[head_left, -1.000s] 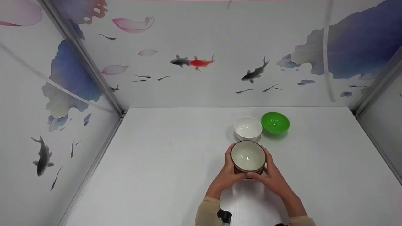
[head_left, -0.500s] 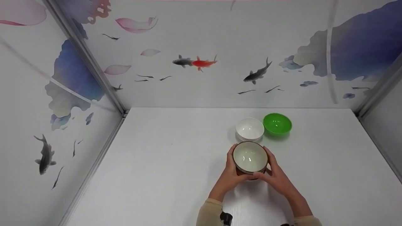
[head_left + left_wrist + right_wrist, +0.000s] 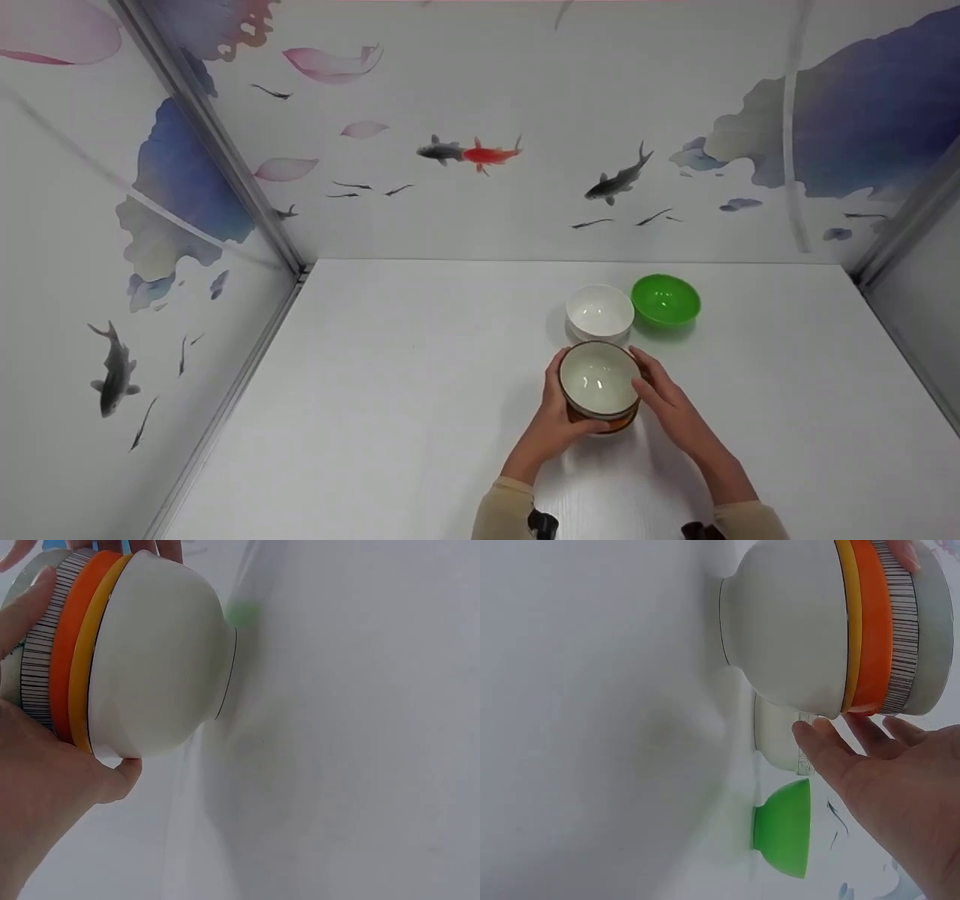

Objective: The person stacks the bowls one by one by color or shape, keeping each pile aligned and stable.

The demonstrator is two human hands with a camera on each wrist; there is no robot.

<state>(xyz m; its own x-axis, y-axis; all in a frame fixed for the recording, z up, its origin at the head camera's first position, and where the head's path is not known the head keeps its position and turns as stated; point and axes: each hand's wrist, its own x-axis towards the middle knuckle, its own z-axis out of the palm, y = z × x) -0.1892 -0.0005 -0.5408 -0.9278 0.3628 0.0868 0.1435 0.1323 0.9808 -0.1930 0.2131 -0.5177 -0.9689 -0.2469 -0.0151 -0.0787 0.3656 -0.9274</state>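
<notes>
My left hand holds a stack of nested bowls, its thumb along the near side. On top sits a pale bowl with a dark rim. Orange and yellow bands and a black-lined band circle the stack above a white lower bowl with a narrow foot. Whether that foot touches the table cannot be told. My right hand is at the stack's right side, fingers extended, fingertips touching or very near it. Just behind stands a white bowl, beside a green bowl.
The white table runs back to a wall printed with fish and petals. A side panel with a metal frame edge bounds the left, another panel the right.
My right thumb has left the near side of the stack, and the right fingers have loosened and straightened. The left hand keeps its hold. The whole view shifts slightly.
</notes>
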